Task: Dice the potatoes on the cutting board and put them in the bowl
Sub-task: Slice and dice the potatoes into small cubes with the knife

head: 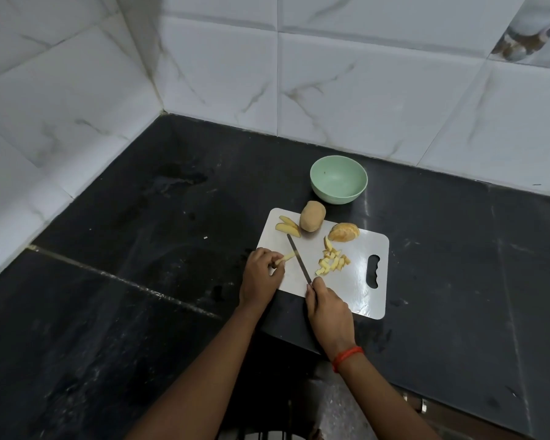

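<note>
Head view: a potato strip lies at the board's left edge, pinched by the left hand. The right hand grips a knife, its blade lying against the strip's right end. Dice sit mid-board, with slices, a whole potato and a cut half along the far edge. A green bowl stands just beyond on the dark worktop.
</note>
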